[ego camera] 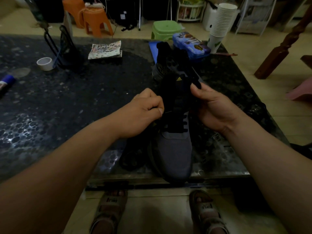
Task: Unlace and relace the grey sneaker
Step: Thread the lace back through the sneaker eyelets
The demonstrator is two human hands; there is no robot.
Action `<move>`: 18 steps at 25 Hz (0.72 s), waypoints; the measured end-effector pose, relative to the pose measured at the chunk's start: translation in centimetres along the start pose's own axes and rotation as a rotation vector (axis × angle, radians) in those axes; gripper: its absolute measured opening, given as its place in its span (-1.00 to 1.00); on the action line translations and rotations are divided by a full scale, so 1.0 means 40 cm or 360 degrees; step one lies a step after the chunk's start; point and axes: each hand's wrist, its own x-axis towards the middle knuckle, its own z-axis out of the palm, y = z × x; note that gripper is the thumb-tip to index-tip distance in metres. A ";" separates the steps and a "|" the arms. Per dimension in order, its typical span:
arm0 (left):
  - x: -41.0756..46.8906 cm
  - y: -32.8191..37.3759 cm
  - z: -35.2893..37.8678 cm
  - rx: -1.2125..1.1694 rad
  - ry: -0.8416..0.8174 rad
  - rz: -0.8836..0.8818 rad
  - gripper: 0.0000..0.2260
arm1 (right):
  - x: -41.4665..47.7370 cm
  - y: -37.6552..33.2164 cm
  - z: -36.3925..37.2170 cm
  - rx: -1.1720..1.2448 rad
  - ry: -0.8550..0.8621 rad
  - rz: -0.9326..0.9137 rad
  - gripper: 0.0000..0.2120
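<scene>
1. A grey sneaker (175,149) of woven fabric lies on the bench (84,98) near its front edge, with its rounded toe pointing towards the person.
2. A flat black lace (179,123) crosses the lower eyelets in short bars.
3. The left hand (143,114) is curled into a loose fist at the sneaker's left side, with thumb and forefinger pinching the lace.
4. The right hand (214,107) curls round the sneaker's dark upper right side, thumb pressed on top. It is too dark to tell lace from collar there.
5. The bench top is dark and glossy, with a pebbled pattern.
6. A second dark shoe (168,65) lies just behind the sneaker.
7. Further back are a blue oblong case (190,46) and a tall stack of white paper cups (222,22).
8. A white tape roll (44,63) sits far left.
</scene>
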 end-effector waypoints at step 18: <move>0.018 0.021 0.017 -0.0271 0.0349 0.0041 -0.93 | -0.006 -0.008 0.016 -0.0022 0.0001 -0.0009 -0.63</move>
